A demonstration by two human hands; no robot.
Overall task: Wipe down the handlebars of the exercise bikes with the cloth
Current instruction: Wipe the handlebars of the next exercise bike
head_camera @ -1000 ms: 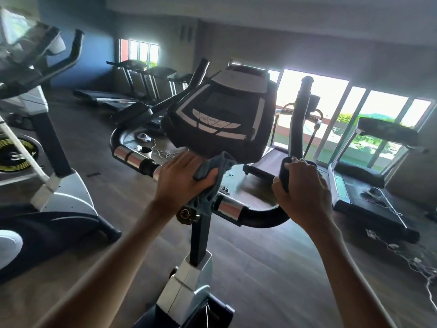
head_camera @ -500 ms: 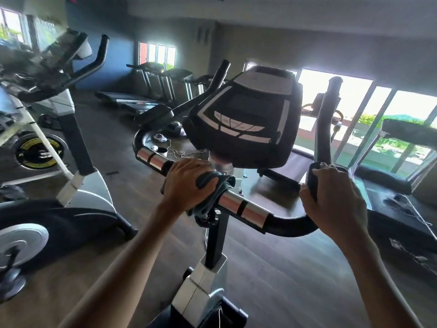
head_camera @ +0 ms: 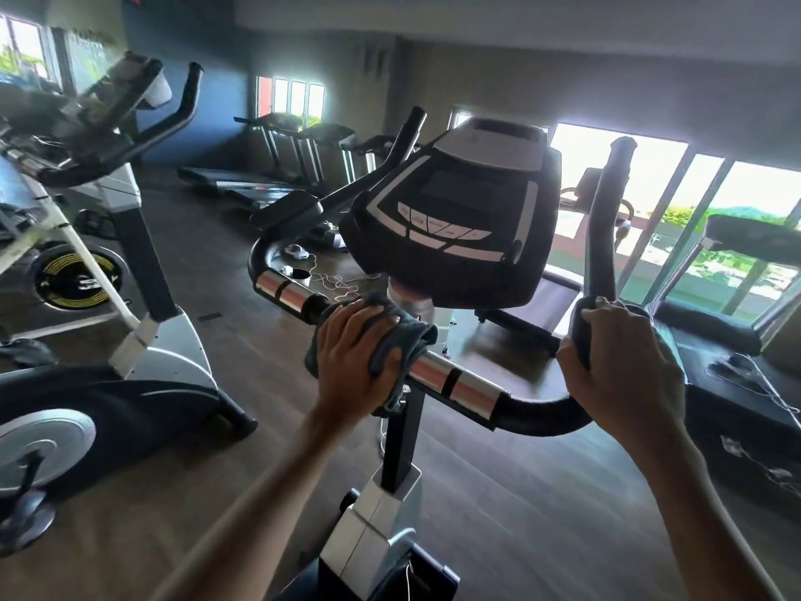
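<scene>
An exercise bike stands right in front of me, its black handlebar (head_camera: 537, 416) curving from left to right with shiny metal sensor bands. My left hand (head_camera: 355, 362) grips a grey cloth (head_camera: 405, 340) wrapped over the bar's middle, just under the black console (head_camera: 455, 223). My right hand (head_camera: 620, 375) holds the black upright grip at the bar's right end. The bar under the cloth is hidden.
A second exercise bike (head_camera: 130, 210) stands close on the left with its flywheel housing low down. Several treadmills (head_camera: 277, 167) line the far wall, and another treadmill (head_camera: 737, 297) sits at the right by bright windows. Loose cables (head_camera: 329, 279) lie on the wooden floor.
My left hand with the cloth has slid a little left along the bar's middle, and the cloth now lies flatter over the bar. My right hand keeps its hold. The view has shifted left.
</scene>
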